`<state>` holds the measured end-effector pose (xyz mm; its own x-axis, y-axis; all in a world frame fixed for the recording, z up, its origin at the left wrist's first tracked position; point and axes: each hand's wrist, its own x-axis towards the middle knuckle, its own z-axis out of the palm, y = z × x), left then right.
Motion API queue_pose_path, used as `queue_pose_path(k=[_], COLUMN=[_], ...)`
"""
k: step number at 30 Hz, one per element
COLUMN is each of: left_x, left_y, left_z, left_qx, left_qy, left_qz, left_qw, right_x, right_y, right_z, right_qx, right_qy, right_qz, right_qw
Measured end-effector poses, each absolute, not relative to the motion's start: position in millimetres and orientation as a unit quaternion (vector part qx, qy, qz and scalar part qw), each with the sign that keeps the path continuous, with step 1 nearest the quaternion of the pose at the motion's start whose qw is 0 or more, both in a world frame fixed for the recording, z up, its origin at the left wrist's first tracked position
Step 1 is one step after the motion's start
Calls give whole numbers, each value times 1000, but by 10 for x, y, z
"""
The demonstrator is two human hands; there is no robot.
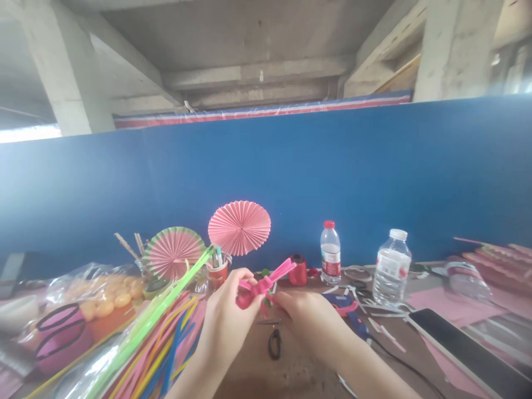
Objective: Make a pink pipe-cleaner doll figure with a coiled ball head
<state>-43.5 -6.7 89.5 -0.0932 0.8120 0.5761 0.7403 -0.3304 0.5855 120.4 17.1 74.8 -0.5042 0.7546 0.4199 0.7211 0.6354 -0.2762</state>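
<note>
Between thumb and fingers, my left hand [233, 306] pinches a bundle of pink pipe cleaners [263, 286], bent and twisted together, with straight ends sticking up to the right. My right hand [302, 310] meets its lower right side with closed fingers; the fingertips are partly hidden. Below the hands, black-handled scissors [274, 343] lie on the brown table. Just behind the bundle stands a red roll [297, 270]. Loose pipe cleaners [166, 354] in yellow, blue, pink and orange lie left of my left forearm, with a long bright green bunch [153, 310] across them.
Pink folded-paper rosettes [239, 228] stand at the back near a pen cup [218, 272]. Two water bottles [331, 257] stand upright at right. A glue gun [353, 318] with its cable, paper strips and a phone [465, 349] lie right. A blue partition [291, 177] closes the back.
</note>
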Motion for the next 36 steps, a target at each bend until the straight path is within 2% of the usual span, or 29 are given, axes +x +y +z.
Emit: queue_pose_path(k=[9,13,20,26,33,36], left_x=[-436,-399,-396,-421,-395,-376], left_y=[-66,-113,-88,-61,-89,-94], left_z=[850,858,830,844,867,879], left_qx=[770,803,793,770,760,759], left_qy=[558,535,519,518,532,531], left_qz=[310,261,310,347,338,348], left_qw=[-18,-2,72,135,160,147], right_x=[1193,1196,1215,1231,1260,1260], right_y=[66,94,171,239,222,220], right_z=[796,772,726,725,768,782], right_qx=[-360,-338,-350,-310,-326,-331], right_qy=[-902,-914,-890,-887,-881,-864], right_qz=[-66,-84,-76,-16,110,161], right_qw=[228,208,281,342,324,343])
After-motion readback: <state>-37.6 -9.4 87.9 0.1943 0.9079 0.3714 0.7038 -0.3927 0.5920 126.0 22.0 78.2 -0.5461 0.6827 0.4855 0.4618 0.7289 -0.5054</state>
